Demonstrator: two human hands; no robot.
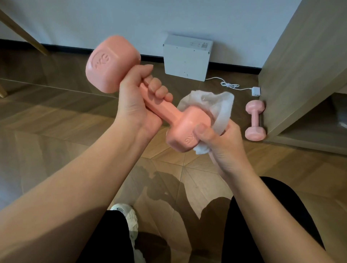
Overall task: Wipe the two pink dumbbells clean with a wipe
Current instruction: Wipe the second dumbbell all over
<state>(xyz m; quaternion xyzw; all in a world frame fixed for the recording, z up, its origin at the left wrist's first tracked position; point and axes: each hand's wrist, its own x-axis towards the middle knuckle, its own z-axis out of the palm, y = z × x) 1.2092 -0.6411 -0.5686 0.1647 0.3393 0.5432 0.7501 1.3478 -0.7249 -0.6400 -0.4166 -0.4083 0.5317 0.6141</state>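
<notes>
Lettering "KG" marks dumbbell [161,109] gripped by hands [134,105] [225,147] with wipe [215,101]

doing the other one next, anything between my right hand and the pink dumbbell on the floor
Nothing visible: only bare wood floor lies between the right hand and the small pink dumbbell lying beside the wooden cabinet. That hand does hold the white cloth wipe, though.

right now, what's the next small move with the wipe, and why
Probably turn the held dumbbell in the left hand so the wipe in the right hand rubs round the lower head; it covers only that head's far side.
</notes>
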